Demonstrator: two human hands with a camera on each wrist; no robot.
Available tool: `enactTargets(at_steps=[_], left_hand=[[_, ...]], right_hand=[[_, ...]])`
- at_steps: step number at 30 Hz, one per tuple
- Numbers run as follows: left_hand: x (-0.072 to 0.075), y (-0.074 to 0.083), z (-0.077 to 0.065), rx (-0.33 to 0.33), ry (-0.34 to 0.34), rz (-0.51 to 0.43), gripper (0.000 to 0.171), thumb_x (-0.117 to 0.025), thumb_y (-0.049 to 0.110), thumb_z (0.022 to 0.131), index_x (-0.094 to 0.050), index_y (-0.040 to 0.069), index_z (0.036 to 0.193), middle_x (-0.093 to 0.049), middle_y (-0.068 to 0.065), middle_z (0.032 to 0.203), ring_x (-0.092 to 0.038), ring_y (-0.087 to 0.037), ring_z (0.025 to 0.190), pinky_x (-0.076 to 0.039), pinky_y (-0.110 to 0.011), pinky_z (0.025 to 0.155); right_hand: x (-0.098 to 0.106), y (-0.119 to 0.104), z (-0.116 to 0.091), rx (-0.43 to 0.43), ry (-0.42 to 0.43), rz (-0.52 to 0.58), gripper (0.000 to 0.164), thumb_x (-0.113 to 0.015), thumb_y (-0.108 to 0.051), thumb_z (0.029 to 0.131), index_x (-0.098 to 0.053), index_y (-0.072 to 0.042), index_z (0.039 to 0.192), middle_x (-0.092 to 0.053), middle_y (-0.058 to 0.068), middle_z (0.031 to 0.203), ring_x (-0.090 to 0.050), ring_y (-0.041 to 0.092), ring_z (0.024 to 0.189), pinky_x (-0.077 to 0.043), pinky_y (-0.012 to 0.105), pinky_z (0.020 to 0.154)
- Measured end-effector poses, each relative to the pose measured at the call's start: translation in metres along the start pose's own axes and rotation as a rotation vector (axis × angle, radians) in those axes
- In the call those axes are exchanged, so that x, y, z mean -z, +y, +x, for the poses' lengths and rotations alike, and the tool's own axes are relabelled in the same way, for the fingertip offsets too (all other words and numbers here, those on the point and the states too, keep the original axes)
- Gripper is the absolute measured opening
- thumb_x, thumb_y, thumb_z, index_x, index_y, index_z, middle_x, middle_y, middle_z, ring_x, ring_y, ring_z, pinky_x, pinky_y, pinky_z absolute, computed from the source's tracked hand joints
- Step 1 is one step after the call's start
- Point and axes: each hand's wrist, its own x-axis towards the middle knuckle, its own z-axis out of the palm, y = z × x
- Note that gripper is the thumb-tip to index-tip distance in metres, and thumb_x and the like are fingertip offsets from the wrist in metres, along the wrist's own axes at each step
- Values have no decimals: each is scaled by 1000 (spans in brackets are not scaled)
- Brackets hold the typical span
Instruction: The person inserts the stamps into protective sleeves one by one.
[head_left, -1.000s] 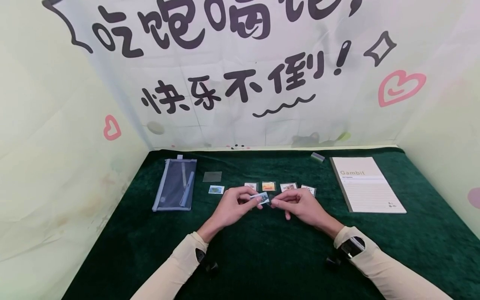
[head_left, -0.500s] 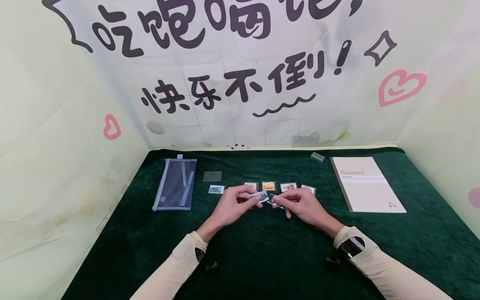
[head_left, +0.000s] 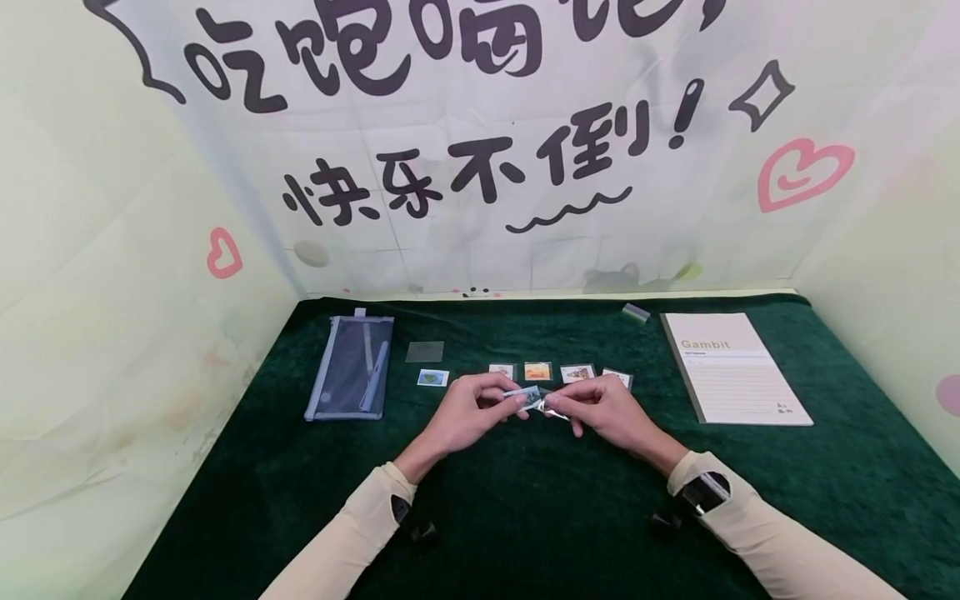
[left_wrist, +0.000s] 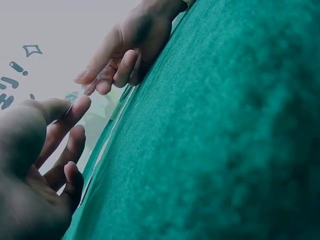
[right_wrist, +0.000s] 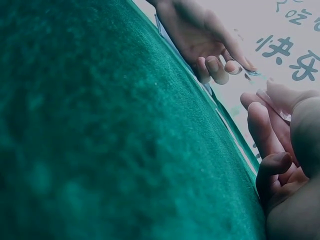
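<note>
In the head view, my left hand (head_left: 468,408) pinches a small blue picture stamp (head_left: 531,394) between thumb and index finger. My right hand (head_left: 607,410) pinches a clear plastic sleeve (head_left: 555,412), which catches the light. The stamp's right end meets the sleeve's open-looking left end, overlapping it in this view. In the right wrist view the sleeve (right_wrist: 272,105) lies between thumb and index finger, with the stamp (right_wrist: 254,73) at the left fingertips. Both hands are above the green cloth, the remaining fingers loosely bent. How far the stamp reaches into the sleeve I cannot tell.
Behind the hands, several sleeved stamps (head_left: 537,372) lie in a row, partly hidden. At left are a loose stamp (head_left: 432,378), a flat clear sleeve (head_left: 425,352) and a blue mesh pencil pouch (head_left: 348,367). A notebook (head_left: 738,375) and a small block (head_left: 635,313) lie at right.
The sleeve in my right hand has tilted into view and come left against the stamp's right end. The stamp has shifted slightly right; both arms stay nearly in place.
</note>
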Motion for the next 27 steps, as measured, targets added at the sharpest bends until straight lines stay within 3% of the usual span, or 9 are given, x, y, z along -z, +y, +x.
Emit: enactTargets(at_steps=[7,19,27], left_hand=[[0,-2,0,12,-24,-2,22,-69,43,106,-76,27,120,-84,7,99,-64,-17,78,-51,-28,77],[0,0,0,15,-31,13,22,-69,44,106,-77,28,119,-84,8,97,-62,-13,75,-50,-26,73],[1,-1,-1,32,-54,4,23,-70,41,107,-77,26,123,-84,5,100,-71,-23,89,-53,-27,80]], right_hand=[[0,0,0,0,-6,13,21,-72,-36,105,-82,-23,119,-84,3,107,-70,26,69,-57,32,72],[0,0,0,-4,-5,0,21,-72,-38,105,-82,-24,118,-83,2,106,-70,27,69,-58,32,73],[-1,1,1,4,5,-4,21,-72,-37,105,-82,-22,116,-83,3,103,-69,26,67,-56,32,68]])
